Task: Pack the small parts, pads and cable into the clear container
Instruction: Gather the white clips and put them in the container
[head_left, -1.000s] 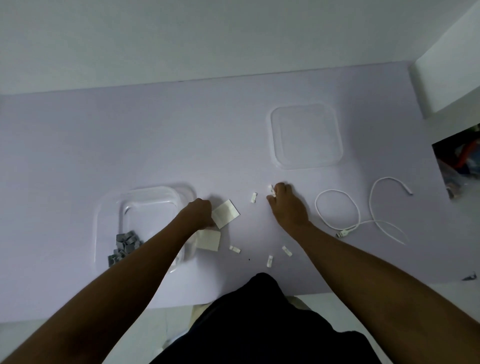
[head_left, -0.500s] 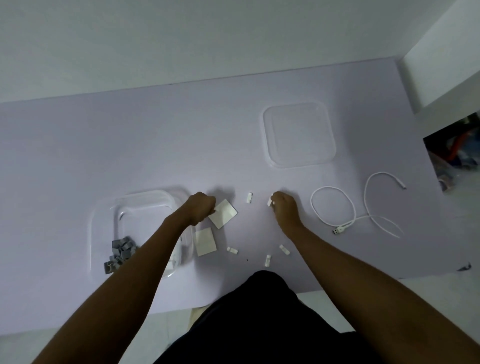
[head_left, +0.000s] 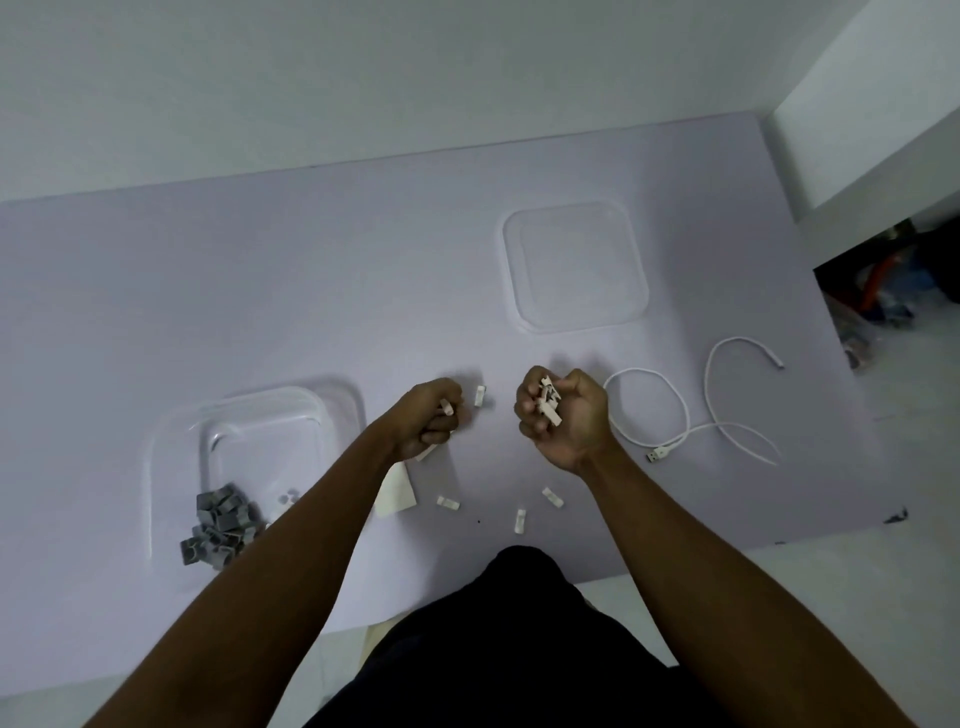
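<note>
The clear container (head_left: 171, 431) sits at the left of the table, with several grey clips (head_left: 221, 525) heaped in its near corner. My left hand (head_left: 431, 421) is curled round a small white part, just right of the container. My right hand (head_left: 563, 415) is raised and grips a bunch of white clips (head_left: 548, 402). One loose white clip (head_left: 479, 396) lies between my hands; three more (head_left: 520, 520) lie nearer me. A white pad (head_left: 397, 491) pokes out under my left forearm. The white cable (head_left: 691, 410) lies coiled to the right.
The container's clear lid (head_left: 576, 267) lies flat further back, right of centre. The lilac table (head_left: 260, 291) ends at a near edge by my body. A dark gap with clutter (head_left: 893, 291) opens beyond the table's right edge.
My right hand has lifted off the table and turned up with white clips in it. My left hand has shifted right over the pads and now holds a small white part.
</note>
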